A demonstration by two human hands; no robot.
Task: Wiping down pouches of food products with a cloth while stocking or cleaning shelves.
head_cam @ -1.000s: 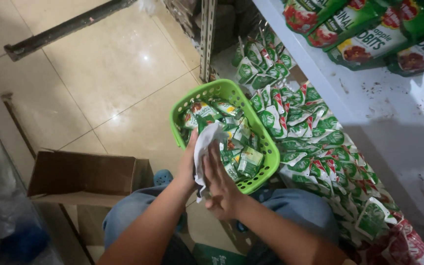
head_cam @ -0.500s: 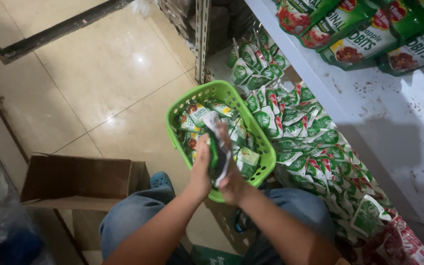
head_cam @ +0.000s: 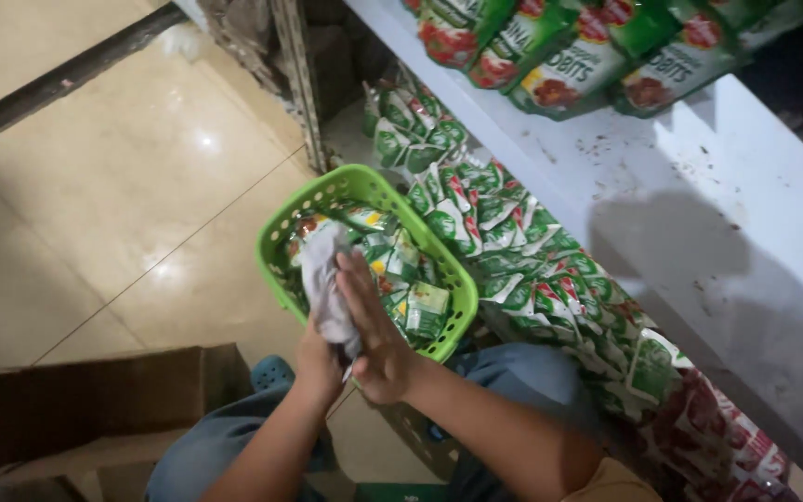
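A green perforated plastic basket (head_cam: 364, 191) sits on the person's lap, filled with small green sachets (head_cam: 415, 302). Over its near rim both hands press a pale crumpled cloth (head_cam: 325, 279): the left hand (head_cam: 320, 358) grips it from below, the right hand (head_cam: 374, 325) lies flat against it, fingers straight; something may be wrapped inside. Right of the basket, glossy sachets (head_cam: 522, 270) crowd a low shelf beneath a scuffed white shelf board (head_cam: 699, 204). Left of it lie shiny beige floor tiles (head_cam: 123, 204) and a brown cardboard box (head_cam: 95, 404).
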